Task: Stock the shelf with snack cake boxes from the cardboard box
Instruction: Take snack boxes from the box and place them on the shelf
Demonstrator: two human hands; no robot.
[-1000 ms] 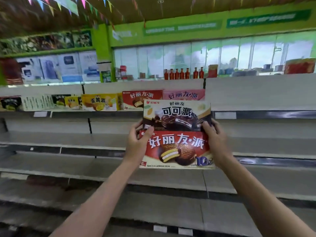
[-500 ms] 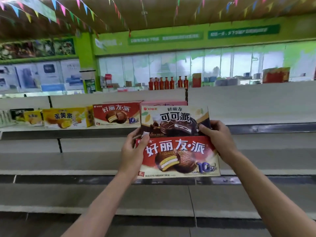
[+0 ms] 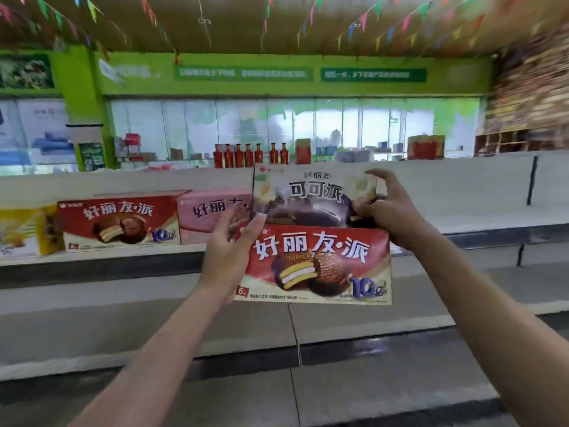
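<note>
Boxes are up at the top shelf [image 3: 462, 224] now; a moment ago you held them lower. Your left hand [image 3: 229, 248] grips the red box [image 3: 317, 263] by its left edge. Your right hand [image 3: 389, 211] pinches the dark box [image 3: 308, 195] behind it, lifting it away. Next to the pink box [image 3: 209, 215] the shelf is bare on the right, with lots of room. Mind the shelf's front lip.

At mid-frame we held two snack cake boxes, the cocoa box [image 3: 311, 195] behind and above the front box [image 3: 317, 263]. On the shelf [image 3: 480, 223] at left stood three boxes [image 3: 120, 223] in a row.
</note>
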